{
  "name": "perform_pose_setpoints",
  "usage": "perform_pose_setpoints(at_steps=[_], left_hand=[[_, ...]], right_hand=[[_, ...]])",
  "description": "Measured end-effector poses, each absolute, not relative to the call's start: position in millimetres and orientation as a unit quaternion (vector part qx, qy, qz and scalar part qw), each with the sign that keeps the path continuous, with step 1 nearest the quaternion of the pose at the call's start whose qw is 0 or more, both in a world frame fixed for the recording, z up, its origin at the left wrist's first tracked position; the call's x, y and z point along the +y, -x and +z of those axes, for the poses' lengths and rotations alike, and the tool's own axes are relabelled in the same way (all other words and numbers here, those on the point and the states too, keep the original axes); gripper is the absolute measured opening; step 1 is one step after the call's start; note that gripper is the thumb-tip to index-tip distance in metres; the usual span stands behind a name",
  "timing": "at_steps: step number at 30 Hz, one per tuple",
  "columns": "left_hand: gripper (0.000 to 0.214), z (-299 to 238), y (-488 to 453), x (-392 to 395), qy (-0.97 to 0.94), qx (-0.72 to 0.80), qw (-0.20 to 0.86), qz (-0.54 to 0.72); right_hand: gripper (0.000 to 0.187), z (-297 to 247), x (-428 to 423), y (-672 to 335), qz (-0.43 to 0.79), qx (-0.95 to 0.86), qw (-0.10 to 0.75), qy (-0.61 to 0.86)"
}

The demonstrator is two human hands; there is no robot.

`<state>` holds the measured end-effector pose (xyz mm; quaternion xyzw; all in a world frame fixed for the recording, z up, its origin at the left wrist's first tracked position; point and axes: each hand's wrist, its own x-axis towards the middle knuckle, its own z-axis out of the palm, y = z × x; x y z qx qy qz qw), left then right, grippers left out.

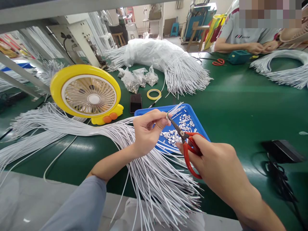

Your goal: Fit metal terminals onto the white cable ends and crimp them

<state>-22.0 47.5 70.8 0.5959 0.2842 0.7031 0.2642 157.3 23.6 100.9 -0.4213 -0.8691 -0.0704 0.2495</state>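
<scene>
Fingertips (160, 123) of my left hand (145, 131) are pinching a white wire end (167, 114) above the blue tray (201, 125). Right hand (216, 166) is gripping the red scissors (184, 136), fingers curling through the loops, blades pointing up-left with the tips pretty much touching that wire.

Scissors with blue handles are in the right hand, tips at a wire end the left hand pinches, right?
Not quite: the head view shows the scissors have red handles. The right hand holds them at a wire end pinched by the left hand.

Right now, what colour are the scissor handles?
Red scissor handles, best seen in the head view.
</scene>
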Motion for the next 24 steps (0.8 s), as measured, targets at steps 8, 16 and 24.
perform_pose_setpoints(at_steps=[8, 16, 24], left_hand=[[0.015, 75.3, 22.2, 46.3, -0.617, 0.303, 0.215, 0.694], [0.011, 74.2, 21.5, 44.4, -0.607, 0.303, 0.244, 0.693], [0.011, 71.2, 21.3, 44.3, -0.563, 0.312, 0.302, 0.703]], right_hand=[[0.038, 99.6, 18.7, -160.5, -0.095, -0.866, 0.234, 0.430], [0.035, 98.7, 19.4, -162.1, -0.086, -0.871, 0.229, 0.426], [0.034, 109.5, 25.0, -163.8, 0.029, -0.855, 0.321, 0.406]])
